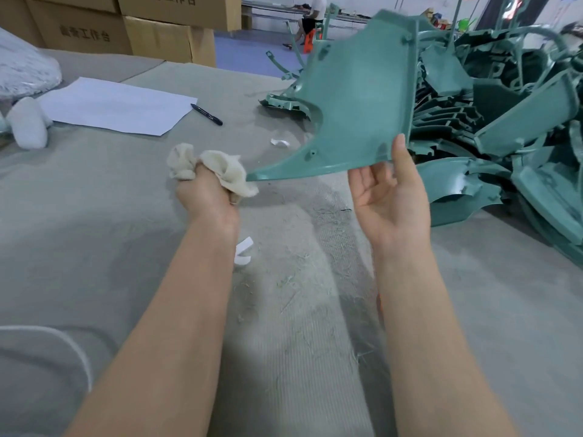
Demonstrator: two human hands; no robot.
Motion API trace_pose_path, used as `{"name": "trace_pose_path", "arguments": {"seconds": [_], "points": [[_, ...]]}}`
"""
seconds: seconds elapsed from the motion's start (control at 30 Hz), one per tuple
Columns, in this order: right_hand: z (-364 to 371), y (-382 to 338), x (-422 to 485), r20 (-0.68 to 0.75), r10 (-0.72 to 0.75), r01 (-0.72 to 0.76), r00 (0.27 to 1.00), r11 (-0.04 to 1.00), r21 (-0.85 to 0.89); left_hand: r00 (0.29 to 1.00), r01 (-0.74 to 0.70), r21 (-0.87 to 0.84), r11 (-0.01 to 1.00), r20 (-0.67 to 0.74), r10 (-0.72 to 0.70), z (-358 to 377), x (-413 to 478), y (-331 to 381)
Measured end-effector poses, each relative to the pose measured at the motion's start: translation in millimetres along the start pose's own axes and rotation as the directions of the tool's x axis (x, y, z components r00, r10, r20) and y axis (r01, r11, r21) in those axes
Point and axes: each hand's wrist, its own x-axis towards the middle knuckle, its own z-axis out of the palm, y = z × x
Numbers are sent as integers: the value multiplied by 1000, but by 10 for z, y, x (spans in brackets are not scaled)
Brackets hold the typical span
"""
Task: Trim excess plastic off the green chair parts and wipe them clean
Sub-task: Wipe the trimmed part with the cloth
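The right grip (389, 200) pinches the green chair part (353, 99) by its lower edge, raised above the table (284, 310). The left grip (205, 193) clutches a bunched cloth (220, 167). Wiping likely goes best in firm strokes from the pointed tip inward.

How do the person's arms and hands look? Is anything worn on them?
The left forearm and the right forearm are bare, with no sleeve in view. The left hand and the right hand wear no gloves. No watch, bracelet or ring shows.
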Motion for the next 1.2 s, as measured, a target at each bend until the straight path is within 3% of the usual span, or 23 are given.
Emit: {"name": "trace_pose_path", "arguments": {"seconds": [0.1, 0.2, 0.27, 0.3, 0.37, 0.43, 0.47, 0.5, 0.6, 0.67, 0.8, 0.97, 1.03, 1.13, 1.2], "points": [[43, 86, -19, 102, 62, -72, 993, 993, 96, 998, 1, 340, 941, 58, -22, 86, -44, -80], [47, 55, 5, 81, 19, -31, 997, 987, 156, 982, -190, 704, 684, 142, 127, 141, -62, -115], [-3, -10, 22, 33, -11, 4, 999, 977, 212, 956, -289, 802, 523, 210, 206, 151, -76, -104], [-32, -50, 31, 17, -27, 22, 999, 972, 235, 951, -307, 808, 503, 235, 203, 157, -99, -100], [-82, -137, 45, -6, -78, 76, 997, 957, 281, 950, -271, 781, 563, 311, 26, 147, -150, -95], [-133, -218, 63, -60, -137, 150, 989, 930, 337, 865, -119, 652, 749, 438, -244, 94, -171, -90], [-160, -251, 68, -95, -160, 185, 982, 907, 379, 821, -19, 557, 830, 482, -304, 71, -153, -84], [-189, -274, 72, -127, -178, 216, 976, 878, 426, 821, 64, 501, 863, 465, -331, 69, -119, -69], [-235, -293, 75, -163, -226, 277, 960, 837, 471, 935, 149, 434, 888, 231, -269, 80, 9, -71], [-226, -263, 67, -145, -232, 273, 962, 847, 457, 933, 165, 353, 921, 247, -262, 103, 6, -61], [-177, -187, 59, -140, -199, 236, 970, 910, 340, 821, 317, 213, 924, 425, -380, 199, -92, -56], [-202, -218, 79, -225, -242, 293, 944, 929, 228, 672, 526, 76, 847, 573, -469, 146, -138, 14], [-220, -223, 82, -259, -252, 309, 932, 927, 211, 655, 504, 101, 858, 603, -456, 138, -109, -19], [-233, -234, 85, -289, -258, 324, 922, 922, 212, 722, 245, 313, 918, 573, -388, 198, -162, -98], [-243, -264, 84, -301, -264, 337, 916, 915, 223, 696, 127, 380, 916, 624, -355, 203, -185, -138]]}}
